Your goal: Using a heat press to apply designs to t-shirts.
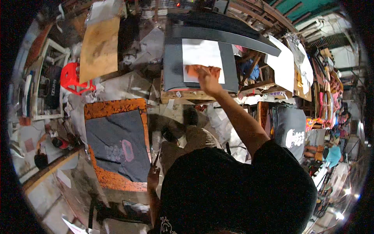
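Observation:
My right hand (209,82) reaches far forward, its fingers closed on a crumpled orange cloth (215,72). The cloth presses on a white sheet (200,50), which lies over dark grey fabric (173,66) on a low flat bed. Behind the sheet, a wide black slab with a grey edge (226,36) stands raised, like the top of a heat press. Down by my side, my left hand (153,174) is closed round a thin dark stick-like thing (156,159); its kind is too small to make out. The hand and sheet are slightly blurred.
To the left, a dark printed fabric piece (117,144) lies on a speckled orange board (117,105). Beyond it are a red plastic stool (70,76) and a brown board (99,50). At right sit printed dark fabric pieces (290,123) and a white sheet (281,66). People are further right.

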A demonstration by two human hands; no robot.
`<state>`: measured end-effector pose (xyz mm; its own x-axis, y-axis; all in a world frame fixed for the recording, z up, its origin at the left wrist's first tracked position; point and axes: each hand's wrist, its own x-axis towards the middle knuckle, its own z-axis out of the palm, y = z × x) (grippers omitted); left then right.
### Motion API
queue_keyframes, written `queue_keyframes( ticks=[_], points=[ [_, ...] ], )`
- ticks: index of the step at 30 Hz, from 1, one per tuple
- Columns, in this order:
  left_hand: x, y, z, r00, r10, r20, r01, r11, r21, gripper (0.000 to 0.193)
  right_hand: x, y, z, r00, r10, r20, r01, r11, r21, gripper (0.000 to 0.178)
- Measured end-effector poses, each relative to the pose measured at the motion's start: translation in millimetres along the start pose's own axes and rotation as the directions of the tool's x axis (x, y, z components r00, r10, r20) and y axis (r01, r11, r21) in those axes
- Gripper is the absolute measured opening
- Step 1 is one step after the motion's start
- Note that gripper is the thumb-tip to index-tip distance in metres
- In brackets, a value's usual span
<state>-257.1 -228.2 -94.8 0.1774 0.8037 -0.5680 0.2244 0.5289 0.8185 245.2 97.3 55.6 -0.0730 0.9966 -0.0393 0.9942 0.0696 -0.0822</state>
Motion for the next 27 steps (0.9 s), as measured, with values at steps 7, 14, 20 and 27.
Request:
queue_keyframes(
  ticks=[7,14,20,27],
  points=[
    [-110.8,-81.5,37.2,0.982,-0.175,-0.072,0.189,0.911,0.366,0.042,138.9,72.4,80.0,0.956,-0.109,-0.272,0.143,0.984,0.108,0.052],
    [-108.1,-96.9,72.4,0.979,-0.187,-0.081,0.171,0.969,-0.176,0.041,148.4,90.1,90.2,0.972,-0.070,-0.226,0.060,0.997,-0.052,0.051],
    [-98.8,-93.7,102.4,0.978,-0.168,-0.125,0.074,0.838,-0.541,0.041,-21.1,41.2,17.0,0.984,-0.172,0.053,0.172,0.985,0.019,0.064],
    [-55.8,37.9,102.7,0.927,-0.309,-0.212,0.338,0.934,0.117,0.035,174.8,114.6,67.4,0.990,0.106,0.097,-0.131,0.942,0.309,0.046]
  ],
)
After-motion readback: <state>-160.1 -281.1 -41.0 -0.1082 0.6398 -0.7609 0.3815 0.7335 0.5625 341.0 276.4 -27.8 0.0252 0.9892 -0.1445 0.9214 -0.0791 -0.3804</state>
